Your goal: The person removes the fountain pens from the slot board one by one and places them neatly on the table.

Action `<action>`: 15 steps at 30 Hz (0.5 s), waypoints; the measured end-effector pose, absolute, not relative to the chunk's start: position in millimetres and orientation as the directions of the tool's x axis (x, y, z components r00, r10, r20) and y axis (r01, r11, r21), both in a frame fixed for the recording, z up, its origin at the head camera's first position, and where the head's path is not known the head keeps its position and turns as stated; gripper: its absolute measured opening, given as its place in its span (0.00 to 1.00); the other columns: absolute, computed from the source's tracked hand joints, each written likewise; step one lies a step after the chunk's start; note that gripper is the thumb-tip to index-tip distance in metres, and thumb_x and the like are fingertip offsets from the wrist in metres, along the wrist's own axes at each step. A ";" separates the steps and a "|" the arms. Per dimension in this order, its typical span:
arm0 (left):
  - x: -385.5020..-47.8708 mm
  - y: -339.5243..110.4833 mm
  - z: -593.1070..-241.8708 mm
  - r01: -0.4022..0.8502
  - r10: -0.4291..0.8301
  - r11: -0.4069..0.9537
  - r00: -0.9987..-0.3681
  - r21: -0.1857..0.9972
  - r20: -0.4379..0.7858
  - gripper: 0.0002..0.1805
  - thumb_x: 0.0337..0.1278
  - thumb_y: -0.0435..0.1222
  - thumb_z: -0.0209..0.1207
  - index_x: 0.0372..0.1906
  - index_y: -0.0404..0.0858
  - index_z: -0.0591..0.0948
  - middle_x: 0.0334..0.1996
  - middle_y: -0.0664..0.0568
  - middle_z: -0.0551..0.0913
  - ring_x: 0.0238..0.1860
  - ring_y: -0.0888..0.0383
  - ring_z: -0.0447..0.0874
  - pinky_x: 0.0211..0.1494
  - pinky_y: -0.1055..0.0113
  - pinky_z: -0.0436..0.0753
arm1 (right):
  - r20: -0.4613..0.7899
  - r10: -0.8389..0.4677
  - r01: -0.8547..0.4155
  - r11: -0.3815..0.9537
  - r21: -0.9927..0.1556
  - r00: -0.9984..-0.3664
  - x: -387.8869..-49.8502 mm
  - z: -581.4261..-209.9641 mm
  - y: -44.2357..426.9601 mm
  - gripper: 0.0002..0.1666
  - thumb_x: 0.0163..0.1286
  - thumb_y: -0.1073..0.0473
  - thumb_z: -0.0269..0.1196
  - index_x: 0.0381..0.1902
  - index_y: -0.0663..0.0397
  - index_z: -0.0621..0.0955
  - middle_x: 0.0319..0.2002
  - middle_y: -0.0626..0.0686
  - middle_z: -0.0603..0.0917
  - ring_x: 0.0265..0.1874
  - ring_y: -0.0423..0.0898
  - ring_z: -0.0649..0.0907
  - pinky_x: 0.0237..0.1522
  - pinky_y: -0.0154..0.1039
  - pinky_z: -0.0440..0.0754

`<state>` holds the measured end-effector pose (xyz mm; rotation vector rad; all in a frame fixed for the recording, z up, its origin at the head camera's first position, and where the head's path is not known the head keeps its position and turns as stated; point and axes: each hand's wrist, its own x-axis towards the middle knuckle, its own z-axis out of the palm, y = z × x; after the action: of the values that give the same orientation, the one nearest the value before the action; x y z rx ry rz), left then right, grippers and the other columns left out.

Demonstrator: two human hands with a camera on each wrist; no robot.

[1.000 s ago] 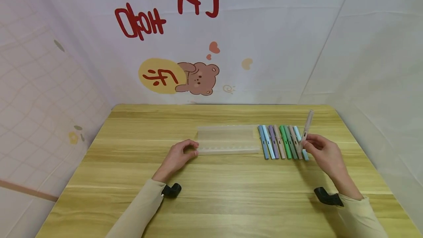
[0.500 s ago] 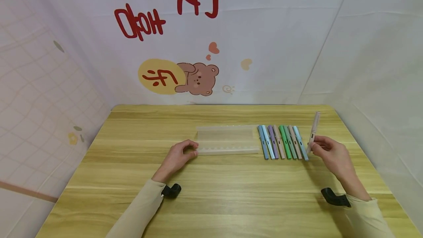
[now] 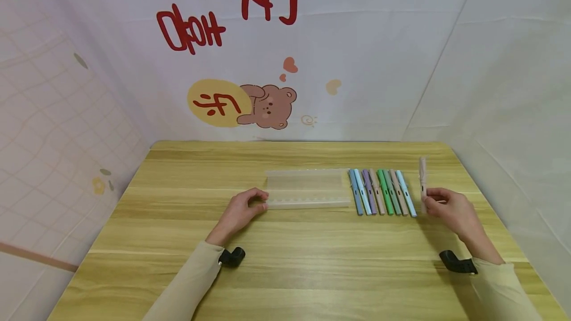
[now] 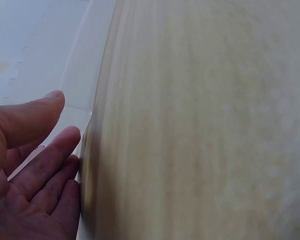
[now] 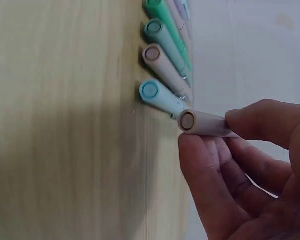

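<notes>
Between thumb and fingers, my right hand (image 3: 451,210) pinches a pale pinkish pen (image 3: 423,182), held nearly upright in the head view, just right of the row. The right wrist view shows the end of this pen (image 5: 188,121) beside the light blue pen (image 5: 151,90). My left hand (image 3: 241,210) touches the left end of a clear plastic pen tray (image 3: 308,204), its thumb and fingers apart. In the left wrist view its fingers (image 4: 55,170) are loosely bent by the tray's edge.
Several capped pens in blue, purple, beige and green, such as the green pen (image 3: 385,192), lie side by side right of the tray. They rest on a wooden table (image 3: 294,261). A printed white curtain (image 3: 366,63) stands behind it and along both sides.
My right hand has moved right with the pinkish pen, from over the row's right end to beside it, and the pen stands more upright. The left hand and tray have stayed put.
</notes>
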<state>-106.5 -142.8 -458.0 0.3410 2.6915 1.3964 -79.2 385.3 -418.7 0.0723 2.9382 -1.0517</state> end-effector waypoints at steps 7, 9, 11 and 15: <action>-106.4 -143.0 -457.5 0.149 0.243 0.544 -0.970 0.826 0.015 0.09 0.66 0.33 0.68 0.49 0.40 0.86 0.55 0.50 0.87 0.63 0.47 0.80 0.68 0.47 0.74 | -0.145 0.001 0.088 0.794 -0.602 -0.989 -87.4 -422.0 392.6 0.30 0.80 0.51 0.57 0.62 0.76 0.76 0.44 0.66 0.88 0.34 0.48 0.88 0.32 0.37 0.83; -106.4 -143.1 -457.4 0.149 0.243 0.543 -0.970 0.826 0.016 0.09 0.66 0.33 0.68 0.49 0.40 0.86 0.55 0.49 0.87 0.63 0.47 0.80 0.69 0.47 0.74 | -0.163 -0.010 0.090 0.796 -0.599 -0.987 -90.7 -423.0 394.7 0.30 0.80 0.52 0.58 0.61 0.78 0.76 0.42 0.64 0.89 0.34 0.48 0.88 0.32 0.37 0.83; -106.3 -143.1 -457.3 0.150 0.242 0.545 -0.970 0.825 0.017 0.09 0.66 0.33 0.68 0.49 0.39 0.86 0.55 0.49 0.87 0.63 0.46 0.80 0.69 0.47 0.73 | -0.183 -0.016 0.099 0.794 -0.599 -0.983 -93.4 -423.9 396.4 0.30 0.80 0.52 0.58 0.61 0.79 0.76 0.42 0.64 0.89 0.34 0.47 0.88 0.33 0.38 0.84; -106.5 -143.1 -457.3 0.148 0.239 0.545 -0.971 0.825 0.016 0.10 0.66 0.33 0.68 0.49 0.39 0.86 0.55 0.50 0.87 0.62 0.47 0.81 0.68 0.47 0.74 | -0.221 -0.013 0.128 0.779 -0.613 -0.975 -97.4 -425.7 398.5 0.31 0.80 0.53 0.59 0.61 0.81 0.75 0.44 0.67 0.87 0.34 0.45 0.88 0.33 0.37 0.86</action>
<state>-106.5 -143.1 -457.3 0.3351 2.6743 1.4135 -97.4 398.5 -425.7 0.0903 2.7591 -0.9739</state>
